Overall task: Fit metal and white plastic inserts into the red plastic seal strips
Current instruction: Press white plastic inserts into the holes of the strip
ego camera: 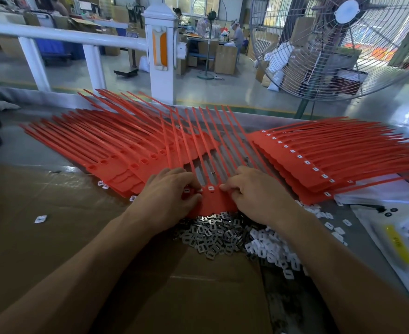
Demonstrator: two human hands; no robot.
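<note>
A row of joined red seal strips (211, 201) lies in front of me, tails fanning away. One socket between my hands shows a white insert (210, 188). My left hand (168, 196) lies on the row's left part, fingers curled, thumb and fingertips pinching at a socket. My right hand (254, 191) covers the right part, fingers bent down onto the strip heads. A heap of metal inserts (213, 235) sits just below the row, and white plastic inserts (270, 249) lie to its right.
A stack of red strips with open sockets (116, 150) lies left; a stack with white inserts fitted (319, 160) lies right. Brown cardboard (54, 225) covers the near table. A plastic bag (396, 237) is at right. A white railing (160, 44) and large fan (343, 44) stand beyond.
</note>
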